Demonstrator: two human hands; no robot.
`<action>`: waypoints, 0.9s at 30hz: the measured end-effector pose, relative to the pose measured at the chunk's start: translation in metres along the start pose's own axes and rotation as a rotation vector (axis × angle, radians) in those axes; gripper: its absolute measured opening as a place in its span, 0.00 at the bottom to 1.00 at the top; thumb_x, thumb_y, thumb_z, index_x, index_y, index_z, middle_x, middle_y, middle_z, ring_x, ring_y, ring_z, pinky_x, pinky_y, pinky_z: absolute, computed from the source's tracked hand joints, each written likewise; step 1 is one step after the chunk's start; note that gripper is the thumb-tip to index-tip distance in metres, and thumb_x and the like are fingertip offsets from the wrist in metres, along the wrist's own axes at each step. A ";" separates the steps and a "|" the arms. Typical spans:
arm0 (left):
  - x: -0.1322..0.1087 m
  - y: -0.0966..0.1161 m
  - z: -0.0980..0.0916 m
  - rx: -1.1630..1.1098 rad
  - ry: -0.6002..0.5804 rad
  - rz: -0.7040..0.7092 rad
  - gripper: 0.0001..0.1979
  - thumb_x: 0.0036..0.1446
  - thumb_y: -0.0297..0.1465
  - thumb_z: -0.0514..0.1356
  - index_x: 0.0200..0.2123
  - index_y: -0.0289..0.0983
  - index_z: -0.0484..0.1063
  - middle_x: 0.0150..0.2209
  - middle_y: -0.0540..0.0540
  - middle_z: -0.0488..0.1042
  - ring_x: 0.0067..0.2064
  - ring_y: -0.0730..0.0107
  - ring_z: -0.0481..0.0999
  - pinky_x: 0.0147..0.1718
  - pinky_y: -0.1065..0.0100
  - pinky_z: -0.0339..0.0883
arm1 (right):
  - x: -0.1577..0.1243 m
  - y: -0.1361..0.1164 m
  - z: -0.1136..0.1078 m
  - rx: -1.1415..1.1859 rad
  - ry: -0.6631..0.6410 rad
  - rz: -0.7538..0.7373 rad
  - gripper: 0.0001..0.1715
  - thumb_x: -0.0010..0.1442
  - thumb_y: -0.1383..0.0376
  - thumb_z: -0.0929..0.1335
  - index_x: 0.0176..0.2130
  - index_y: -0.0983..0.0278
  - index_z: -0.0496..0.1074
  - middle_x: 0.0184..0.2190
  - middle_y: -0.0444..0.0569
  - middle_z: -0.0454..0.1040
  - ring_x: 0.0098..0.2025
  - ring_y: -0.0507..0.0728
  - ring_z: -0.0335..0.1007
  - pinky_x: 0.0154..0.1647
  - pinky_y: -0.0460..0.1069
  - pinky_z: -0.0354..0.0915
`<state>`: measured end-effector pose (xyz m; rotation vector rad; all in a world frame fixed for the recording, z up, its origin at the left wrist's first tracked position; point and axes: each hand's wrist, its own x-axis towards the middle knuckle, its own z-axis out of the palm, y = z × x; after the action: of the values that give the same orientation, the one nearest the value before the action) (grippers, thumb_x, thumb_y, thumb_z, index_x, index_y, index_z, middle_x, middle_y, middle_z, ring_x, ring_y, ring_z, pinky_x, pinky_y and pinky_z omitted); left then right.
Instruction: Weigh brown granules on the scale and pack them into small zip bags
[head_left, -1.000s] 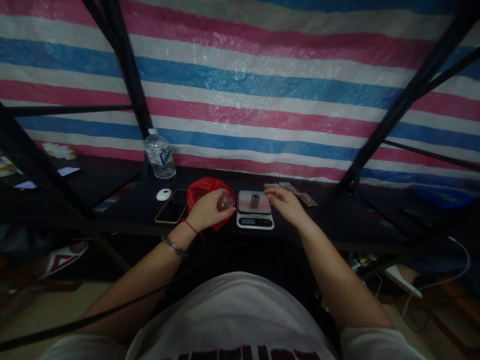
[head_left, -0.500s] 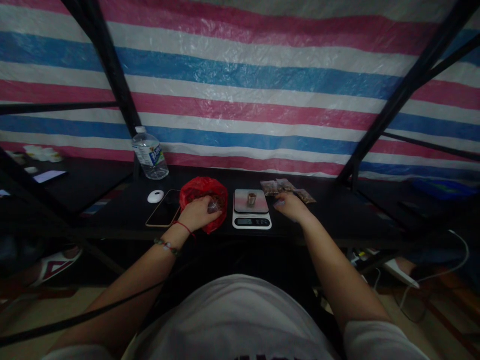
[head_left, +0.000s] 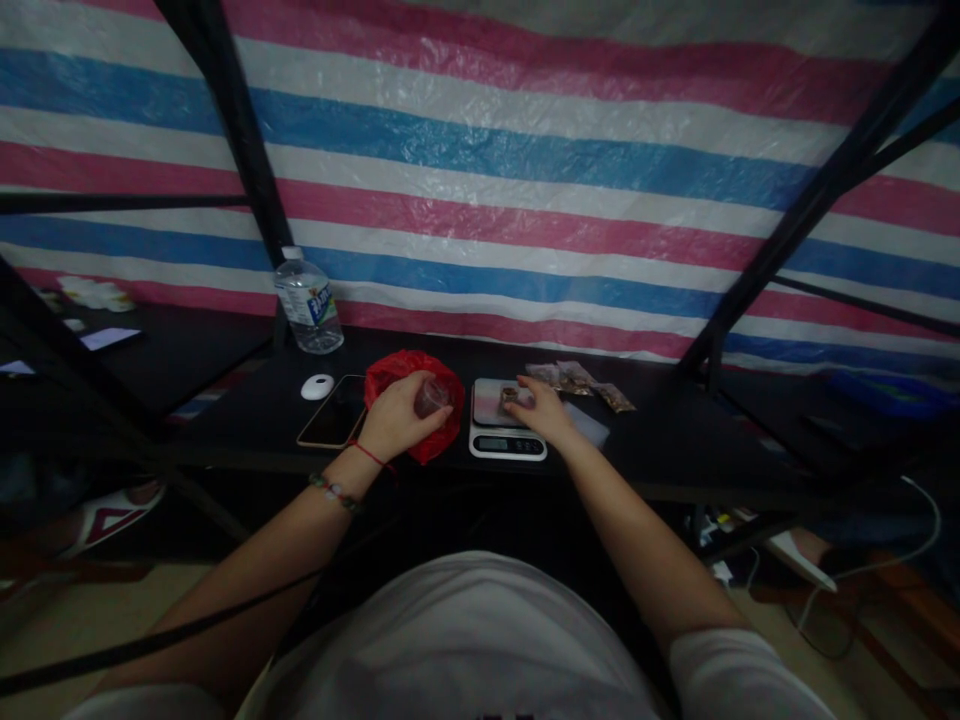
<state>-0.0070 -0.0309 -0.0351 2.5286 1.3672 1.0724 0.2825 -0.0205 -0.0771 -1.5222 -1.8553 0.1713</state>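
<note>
My left hand (head_left: 401,415) is closed round a small clear cup (head_left: 432,397) held over a red plastic bag (head_left: 409,371) on the black table (head_left: 675,440). My right hand (head_left: 538,410) reaches onto the platform of a small white digital scale (head_left: 491,443), fingers pinched at a little brown container (head_left: 510,394) standing on it. A few small packets (head_left: 581,380) lie just right of the scale.
A phone (head_left: 331,424) and a white round object (head_left: 317,386) lie left of the bag, with a water bottle (head_left: 308,303) behind. Black frame bars (head_left: 232,130) cross a striped tarp. Papers (head_left: 109,337) sit far left; cables and shoes are on the floor.
My right hand has come back from the packets to the container on the scale. My left hand lifted the cup slightly out of the red bag.
</note>
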 end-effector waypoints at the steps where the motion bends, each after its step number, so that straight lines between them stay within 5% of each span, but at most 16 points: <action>1: -0.001 0.002 0.001 -0.010 0.014 0.032 0.27 0.53 0.46 0.58 0.52 0.35 0.65 0.50 0.39 0.72 0.52 0.55 0.71 0.53 0.58 0.62 | 0.002 0.000 0.003 -0.008 -0.005 0.003 0.33 0.50 0.58 0.71 0.54 0.66 0.68 0.52 0.58 0.71 0.56 0.63 0.64 0.58 0.59 0.58; 8: -0.004 0.014 0.004 -0.037 0.019 0.113 0.30 0.52 0.45 0.60 0.54 0.34 0.63 0.52 0.38 0.71 0.53 0.54 0.70 0.54 0.56 0.62 | 0.011 -0.019 0.010 0.043 0.061 0.023 0.21 0.49 0.63 0.71 0.45 0.63 0.73 0.47 0.53 0.74 0.57 0.62 0.63 0.60 0.62 0.55; 16: -0.011 0.036 0.007 -0.109 -0.064 0.106 0.26 0.51 0.45 0.61 0.49 0.37 0.65 0.48 0.40 0.73 0.49 0.54 0.73 0.50 0.56 0.65 | -0.012 -0.076 -0.006 0.577 -0.025 -0.048 0.33 0.47 0.66 0.72 0.53 0.60 0.63 0.43 0.47 0.74 0.42 0.54 0.73 0.46 0.51 0.69; 23: -0.016 0.048 0.007 -0.273 -0.089 0.027 0.23 0.51 0.43 0.62 0.47 0.38 0.64 0.41 0.43 0.74 0.41 0.60 0.75 0.41 0.61 0.69 | -0.024 -0.106 -0.030 0.411 -0.089 -0.274 0.24 0.49 0.71 0.71 0.47 0.60 0.72 0.46 0.50 0.72 0.50 0.57 0.68 0.52 0.54 0.65; 27: -0.016 0.050 0.007 -0.352 -0.100 0.028 0.21 0.52 0.41 0.62 0.45 0.38 0.64 0.39 0.45 0.73 0.38 0.62 0.75 0.38 0.63 0.69 | -0.027 -0.111 -0.036 0.478 -0.141 -0.206 0.23 0.49 0.71 0.70 0.47 0.60 0.70 0.44 0.48 0.73 0.43 0.55 0.71 0.45 0.51 0.69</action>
<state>0.0267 -0.0718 -0.0304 2.3146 1.0164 1.0663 0.2161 -0.0893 -0.0043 -1.0082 -1.8929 0.5918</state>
